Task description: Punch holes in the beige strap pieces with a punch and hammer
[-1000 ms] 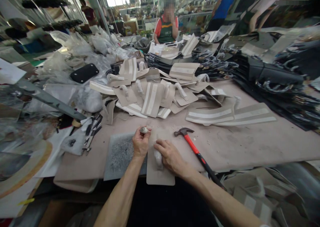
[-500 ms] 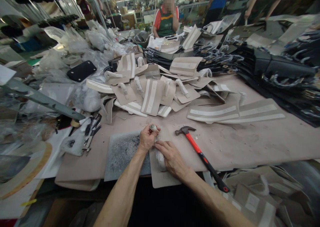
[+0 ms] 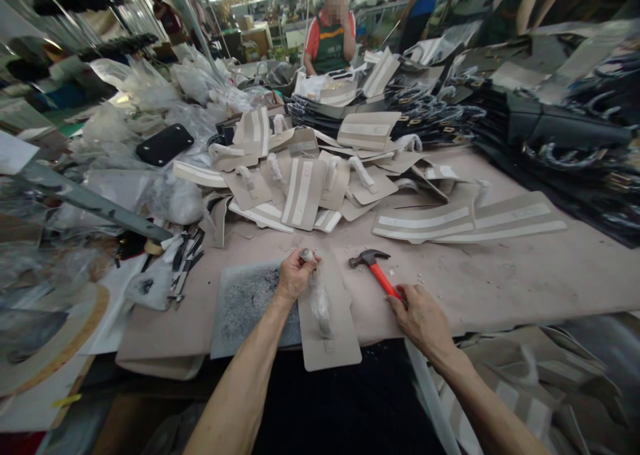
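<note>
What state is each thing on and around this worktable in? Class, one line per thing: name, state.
Left hand: closed on a small tool
Small tool: held, pale end up
Right hand: fingers curled on the hammer's handle
Hammer: gripped, claw end pointing right
Near beige panel: handle side up, overhanging the table edge
Its handle: wrapped in clear plastic
Speckled board: lying flat
Farther beige panels: heaped, overlapping
</note>
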A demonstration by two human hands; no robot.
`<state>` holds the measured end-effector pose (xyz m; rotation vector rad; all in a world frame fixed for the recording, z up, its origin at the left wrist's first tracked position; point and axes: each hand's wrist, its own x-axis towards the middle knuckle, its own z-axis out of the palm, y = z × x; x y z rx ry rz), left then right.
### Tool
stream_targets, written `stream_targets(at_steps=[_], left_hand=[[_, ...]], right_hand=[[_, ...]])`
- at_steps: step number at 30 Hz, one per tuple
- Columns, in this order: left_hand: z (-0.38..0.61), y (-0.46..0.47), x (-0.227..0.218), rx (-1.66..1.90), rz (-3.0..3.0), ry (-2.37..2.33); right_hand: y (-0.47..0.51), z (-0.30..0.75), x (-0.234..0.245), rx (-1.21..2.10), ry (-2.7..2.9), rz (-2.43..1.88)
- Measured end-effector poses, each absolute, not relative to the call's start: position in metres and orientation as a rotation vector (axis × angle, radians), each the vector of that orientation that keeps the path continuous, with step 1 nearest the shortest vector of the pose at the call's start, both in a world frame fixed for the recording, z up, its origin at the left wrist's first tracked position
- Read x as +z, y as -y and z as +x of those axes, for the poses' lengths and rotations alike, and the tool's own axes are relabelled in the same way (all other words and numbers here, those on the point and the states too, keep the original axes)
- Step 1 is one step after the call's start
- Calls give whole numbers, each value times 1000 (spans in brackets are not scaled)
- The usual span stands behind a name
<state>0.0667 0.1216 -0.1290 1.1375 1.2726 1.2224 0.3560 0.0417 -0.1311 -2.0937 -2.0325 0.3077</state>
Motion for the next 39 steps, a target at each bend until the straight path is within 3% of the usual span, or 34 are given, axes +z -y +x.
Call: stream_targets(at_steps=[5,9,12,15,19,21,25,31,36,39], left_hand=[[66,-122,-128,1198,1195,-1265],[61,-127,-124,1116,1273,-1242],[58,-130,-122,1029,1387,-1230],[57,-129,-123,1008,1485,-1232],[60,-121,-124,1060,1581,-1251],[60,-118,-124,1092,1623,-1258],[59,-115,-125,1108,1678,-1267],[64,-118,-126,1124,1687,-1227],[54,-109,-123,1084,1631,-1269],[55,-107,-115,1067,1625,-1267]], right_hand=[[-44,350,-122,669,1903,-2117],[-50,337,-104,1618,1243,-1830],[-53,317,-80,1899,892,-1640],[-57,298,-49,1667,998,-1565],[-67,284,-19,805,1681,-1557],[-72,283,-13,537,1966,-1576],[-81,287,4,431,2349,-1550],[-77,282,40,134,1767,-1434],[-77,291,-15,376,2312,-1597],[-81,304,-39,440,2355,-1708]])
